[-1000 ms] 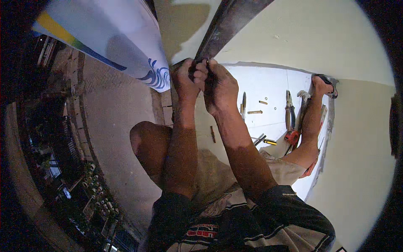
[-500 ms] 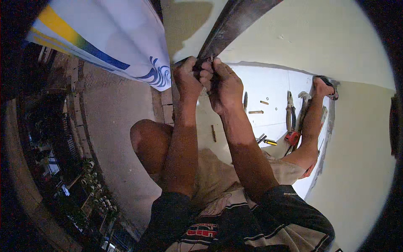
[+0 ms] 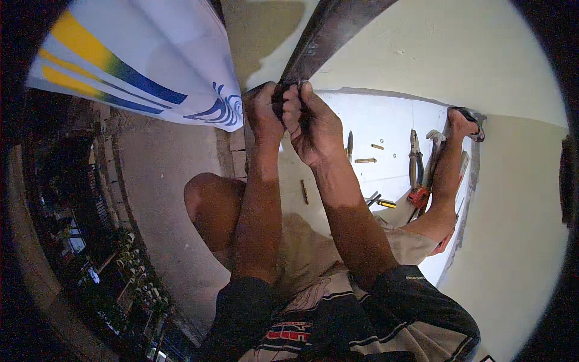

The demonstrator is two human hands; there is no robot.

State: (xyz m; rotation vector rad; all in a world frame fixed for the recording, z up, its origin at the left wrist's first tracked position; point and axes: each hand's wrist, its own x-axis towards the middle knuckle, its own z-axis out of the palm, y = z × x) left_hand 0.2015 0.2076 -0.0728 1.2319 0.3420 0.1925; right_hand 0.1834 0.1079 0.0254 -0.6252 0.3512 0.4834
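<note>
Both my hands are raised side by side at the lower end of a dark metal beam (image 3: 338, 39) that runs up along the pale wall. My left hand (image 3: 265, 114) is curled closed against the beam's left side, its fingertips hidden. Close to it, my right hand (image 3: 318, 130) has its fingers bent in and the thumb up near the beam's edge. What lies between the fingers of either hand is too small and dark to name. Below, a brass-coloured bolt (image 3: 304, 192) lies on the floor, and another bolt (image 3: 365, 160) rests on white tiles to the right.
Pliers (image 3: 415, 158), a hammer (image 3: 435, 140), a red tape measure (image 3: 418, 196) and a yellow-handled screwdriver (image 3: 386, 204) lie by my right leg. Small washers (image 3: 382, 141) are scattered nearby. A white banner (image 3: 163, 54) hangs at upper left, beside a paved street (image 3: 163, 163).
My right hand has turned slightly, its fingers now bunched higher beside the left. The thin piece that showed at its thumb is less visible. The banner has swung a little lower.
</note>
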